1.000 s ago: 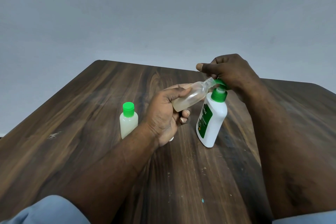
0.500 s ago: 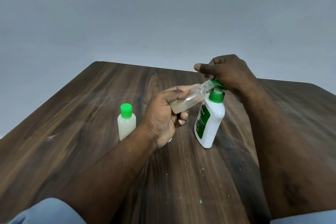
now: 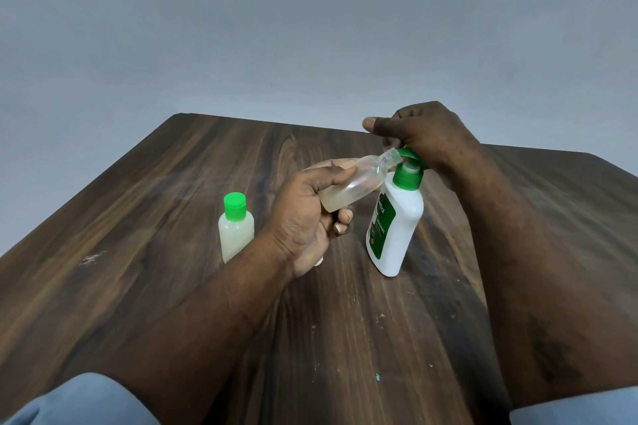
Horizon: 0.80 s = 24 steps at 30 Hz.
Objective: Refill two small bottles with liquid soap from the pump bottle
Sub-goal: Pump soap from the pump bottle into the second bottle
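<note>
A white pump bottle (image 3: 397,228) with a green label and green pump head stands on the wooden table (image 3: 155,217), leaning left. My right hand (image 3: 424,134) rests curled over its pump head. My left hand (image 3: 303,214) grips a small clear bottle (image 3: 359,186), uncapped and tilted, its open neck held right at the pump's nozzle. Pale liquid fills its lower end. A second small bottle (image 3: 236,228) with a green cap stands upright to the left of my left wrist, holding pale liquid.
A small white thing (image 3: 319,261) peeks out from under my left hand on the table; what it is I cannot tell. The table's far edge and left edge border a plain grey wall. Blue sleeves show at the bottom corners.
The pump head has risen a little, showing more of its stem under my right hand. Both hands and both small bottles stay where they were.
</note>
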{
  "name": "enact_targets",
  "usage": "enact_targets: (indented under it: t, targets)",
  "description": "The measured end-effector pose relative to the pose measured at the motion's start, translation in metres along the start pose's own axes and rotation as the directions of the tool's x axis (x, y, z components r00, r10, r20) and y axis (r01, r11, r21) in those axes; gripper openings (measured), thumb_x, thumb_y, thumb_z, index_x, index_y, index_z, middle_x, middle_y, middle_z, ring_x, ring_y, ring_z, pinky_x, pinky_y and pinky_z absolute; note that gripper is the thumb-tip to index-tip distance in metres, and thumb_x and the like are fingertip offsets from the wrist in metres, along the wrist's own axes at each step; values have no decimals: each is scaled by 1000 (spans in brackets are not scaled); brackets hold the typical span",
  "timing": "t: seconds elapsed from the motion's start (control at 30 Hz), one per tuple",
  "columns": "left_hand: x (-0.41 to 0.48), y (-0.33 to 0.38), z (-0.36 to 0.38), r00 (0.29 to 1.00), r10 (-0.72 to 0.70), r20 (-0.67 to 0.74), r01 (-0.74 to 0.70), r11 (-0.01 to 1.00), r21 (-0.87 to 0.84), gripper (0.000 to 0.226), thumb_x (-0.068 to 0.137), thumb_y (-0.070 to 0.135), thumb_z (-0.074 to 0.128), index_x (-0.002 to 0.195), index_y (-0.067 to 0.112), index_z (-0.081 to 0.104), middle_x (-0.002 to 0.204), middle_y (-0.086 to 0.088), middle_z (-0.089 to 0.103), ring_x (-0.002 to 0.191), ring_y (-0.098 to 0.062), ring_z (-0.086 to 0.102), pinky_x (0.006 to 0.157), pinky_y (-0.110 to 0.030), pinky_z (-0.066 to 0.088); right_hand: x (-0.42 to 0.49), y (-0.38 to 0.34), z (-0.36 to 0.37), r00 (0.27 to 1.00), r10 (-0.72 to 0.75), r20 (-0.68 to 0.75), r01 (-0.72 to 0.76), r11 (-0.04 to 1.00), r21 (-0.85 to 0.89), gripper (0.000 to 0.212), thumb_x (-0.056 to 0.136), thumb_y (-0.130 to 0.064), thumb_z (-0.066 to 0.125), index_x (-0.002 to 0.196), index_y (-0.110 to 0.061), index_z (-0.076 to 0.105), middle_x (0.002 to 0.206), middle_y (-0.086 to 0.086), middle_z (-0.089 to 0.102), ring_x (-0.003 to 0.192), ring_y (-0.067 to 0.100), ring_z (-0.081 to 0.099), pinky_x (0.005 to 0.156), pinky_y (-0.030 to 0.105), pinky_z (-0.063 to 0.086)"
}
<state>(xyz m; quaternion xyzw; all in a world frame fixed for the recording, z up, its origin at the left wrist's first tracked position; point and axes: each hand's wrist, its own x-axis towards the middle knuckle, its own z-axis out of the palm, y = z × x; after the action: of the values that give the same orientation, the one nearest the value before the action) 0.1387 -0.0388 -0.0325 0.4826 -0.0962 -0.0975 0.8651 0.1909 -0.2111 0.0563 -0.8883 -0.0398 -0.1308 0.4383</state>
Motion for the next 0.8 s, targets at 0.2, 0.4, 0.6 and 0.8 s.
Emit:
enact_targets:
  t: [0.2, 0.4, 0.6, 0.8]
  targets:
    - [-2, 3, 2, 1000, 1, 10, -1, 1000, -26, 48, 90, 23, 60, 132, -2, 63, 114, -25, 65, 47, -9, 45, 43, -22, 35, -1, -4, 1, 1000, -25, 0, 25, 1000, -15, 45, 80, -50, 85, 64, -13, 67, 68, 4, 71, 62, 15, 60, 67, 32, 48]
    - [-3, 4, 2, 1000, -13, -22, 12, 1000, -29, 42, 99, 17, 53, 135, -4, 60, 116, -27, 63, 46, -9, 44, 42, -22, 34, 2, 0, 4, 999, 24, 42, -23, 1000, -13, 46, 79, -50, 87, 63, -13, 63, 69, 8, 67, 64, 19, 57, 70, 36, 47]
    - [-2, 4, 2, 1000, -10, -13, 10, 999, -36, 41, 99, 17, 53, 133, -3, 61, 114, -26, 63, 47, -9, 44, 42, -21, 35, 2, 1, 1, 999, 16, 41, -15, 1000, -16, 47, 80, -50, 86, 59, -16, 61, 63, 3, 65, 64, 18, 56, 70, 35, 46]
    - [-2, 4, 1, 1000, -3, 3, 3, 999, -45, 35, 99, 18, 53, 127, 0, 64, 114, -26, 64, 48, -9, 44, 43, -22, 36, 2, -1, 1, 999, -3, 38, 3, 1000, -22, 47, 82, -50, 84, 60, -15, 62, 70, 6, 68, 69, 20, 59, 72, 36, 47]
